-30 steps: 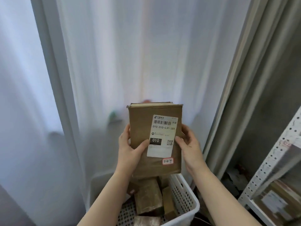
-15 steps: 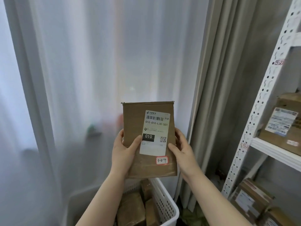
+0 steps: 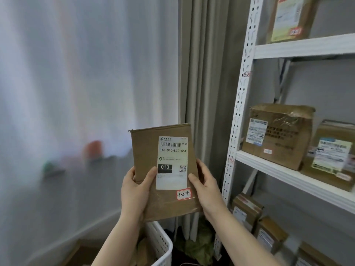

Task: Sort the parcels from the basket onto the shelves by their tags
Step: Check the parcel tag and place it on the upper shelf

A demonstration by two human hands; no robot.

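Parcels (image 3: 276,135) of brown cardboard are kept on three levels of the white shelving unit (image 3: 240,112) at the right. A flat cardboard parcel (image 3: 148,146) is held upright above the white perforated basket (image 3: 159,244), in which brown packages (image 3: 142,250) are partly seen. Its lower sides are gripped by the left hand (image 3: 134,191) and right hand (image 3: 206,187), thumbs pressed on the front. Its tag (image 3: 183,194) reads 3-2-4.

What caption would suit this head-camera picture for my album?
A brown parcel tagged 3-2-4, held by the left hand and right hand beside a white shelf rack, above the basket.
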